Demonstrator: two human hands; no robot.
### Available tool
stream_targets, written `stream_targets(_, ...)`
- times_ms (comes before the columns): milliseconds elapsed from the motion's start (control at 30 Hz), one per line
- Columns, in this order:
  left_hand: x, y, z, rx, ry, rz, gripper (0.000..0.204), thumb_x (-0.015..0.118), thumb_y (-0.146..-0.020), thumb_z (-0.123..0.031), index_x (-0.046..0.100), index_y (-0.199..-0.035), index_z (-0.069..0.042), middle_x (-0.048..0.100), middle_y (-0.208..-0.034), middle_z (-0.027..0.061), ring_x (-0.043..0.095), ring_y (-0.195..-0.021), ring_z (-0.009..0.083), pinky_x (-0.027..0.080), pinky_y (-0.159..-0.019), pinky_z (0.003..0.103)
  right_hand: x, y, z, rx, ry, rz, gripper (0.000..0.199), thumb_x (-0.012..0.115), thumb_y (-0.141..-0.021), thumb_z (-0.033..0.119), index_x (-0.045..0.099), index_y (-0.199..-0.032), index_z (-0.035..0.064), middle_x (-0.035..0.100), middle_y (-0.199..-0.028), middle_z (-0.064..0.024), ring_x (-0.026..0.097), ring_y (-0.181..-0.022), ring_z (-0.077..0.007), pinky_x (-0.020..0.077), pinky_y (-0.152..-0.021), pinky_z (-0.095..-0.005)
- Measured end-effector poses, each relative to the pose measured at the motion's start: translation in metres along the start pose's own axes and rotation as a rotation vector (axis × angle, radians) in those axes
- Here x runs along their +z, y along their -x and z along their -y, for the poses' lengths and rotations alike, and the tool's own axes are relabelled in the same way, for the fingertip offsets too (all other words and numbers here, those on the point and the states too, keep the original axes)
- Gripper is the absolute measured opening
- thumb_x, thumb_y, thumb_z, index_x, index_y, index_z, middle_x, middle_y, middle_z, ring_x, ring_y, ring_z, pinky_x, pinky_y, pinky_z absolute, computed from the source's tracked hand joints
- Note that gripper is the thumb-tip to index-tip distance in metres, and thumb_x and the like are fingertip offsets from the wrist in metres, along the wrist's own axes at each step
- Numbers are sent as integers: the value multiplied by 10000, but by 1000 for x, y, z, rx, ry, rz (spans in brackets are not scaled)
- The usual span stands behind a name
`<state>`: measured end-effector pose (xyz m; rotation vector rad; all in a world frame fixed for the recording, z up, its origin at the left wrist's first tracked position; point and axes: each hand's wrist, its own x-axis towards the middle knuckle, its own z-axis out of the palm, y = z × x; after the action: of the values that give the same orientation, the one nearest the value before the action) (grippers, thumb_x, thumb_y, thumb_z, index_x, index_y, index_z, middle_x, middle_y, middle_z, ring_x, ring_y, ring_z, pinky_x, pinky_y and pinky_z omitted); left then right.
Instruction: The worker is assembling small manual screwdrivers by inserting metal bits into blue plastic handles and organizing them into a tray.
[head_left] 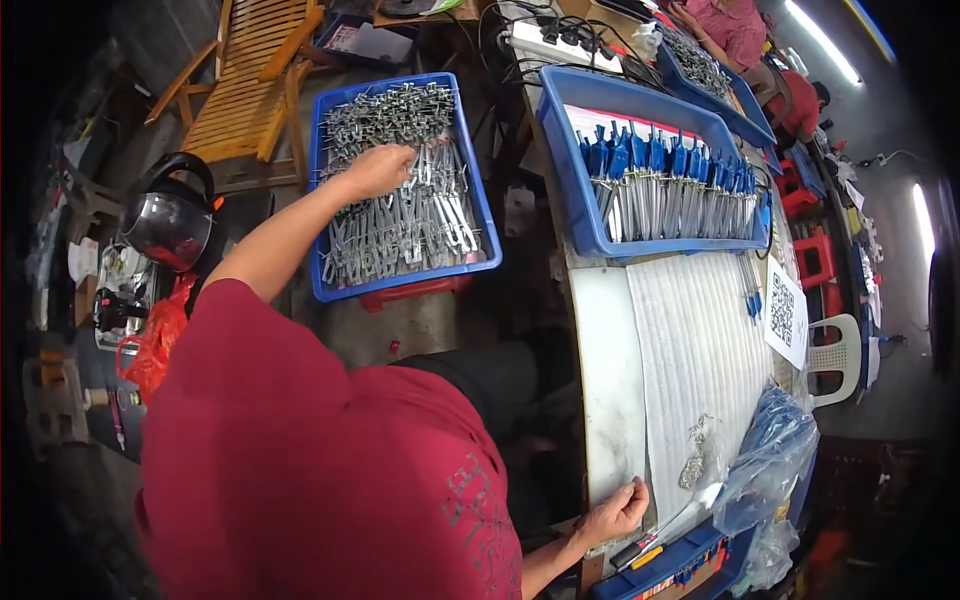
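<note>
My left hand (pixel 382 170) reaches over a blue tray (pixel 316 230) on the left, its fingers pinched together at the metal parts. What it grips, if anything, is hidden. Silver elongated metal parts (pixel 400 215) lie in rows in the tray's nearer part, and small pin-like metal parts (pixel 390 118) are heaped at its far end. At the table's near edge rests my right hand (pixel 618 512), fingers curled with the tips together. I cannot make out anything between them. A dark-handled tool (pixel 632 550) and a yellow-handled one (pixel 647 558) lie close to it.
A blue bin (pixel 590 240) on the table holds several blue-topped metal pieces (pixel 670 180). Small metal bits in a clear bag (pixel 693 465) lie on white foam sheeting (pixel 690 340). Crumpled plastic (pixel 770 450), a kettle (pixel 170 220) and a wooden chair (pixel 230 90) surround the work area. Other people sit far right.
</note>
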<state>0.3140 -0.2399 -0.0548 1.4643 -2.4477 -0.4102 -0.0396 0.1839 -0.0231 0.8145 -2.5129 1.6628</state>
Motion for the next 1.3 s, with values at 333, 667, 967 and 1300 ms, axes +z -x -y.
stream_targets(333, 43, -9, -3, 205, -294, -154, 239, 649, -681, -200, 542, -849, -67, 550, -810, 103, 541, -847, 294, 437, -695, 408, 1, 0, 6, -4, 73, -2, 175, 483, -863, 46, 546, -983, -64, 561, -903, -77, 498, -810, -123, 400, -750, -233)
stream_targets(667, 51, -9, 11, 351, -431, -287, 126, 537, -702, -64, 555, -826, -74, 530, -758, 66, 520, -754, 239, 394, -653, 365, 0, 0, 8, 6, 105, 7, 185, 475, -861, 48, 546, -990, -63, 575, -917, -91, 519, -832, -145, 410, -773, -250)
stream_targets(967, 41, -16, 17, 359, -257, -493, 136, 514, -674, -31, 545, -801, -68, 513, -715, 64, 535, -710, 238, 423, -643, 353, 0, 0, 8, -14, 123, 10, 184, 482, -856, 50, 551, -980, -68, 577, -901, -92, 519, -823, -147, 412, -773, -255)
stream_targets(1300, 24, 5, 17, 538, -345, -282, 171, 525, -663, -31, 552, -826, -76, 505, -708, 57, 523, -706, 229, 411, -672, 359, -1, 0, 7, -19, 98, 10, 186, 478, -855, 47, 548, -974, -78, 573, -897, -94, 516, -820, -145, 410, -768, -251)
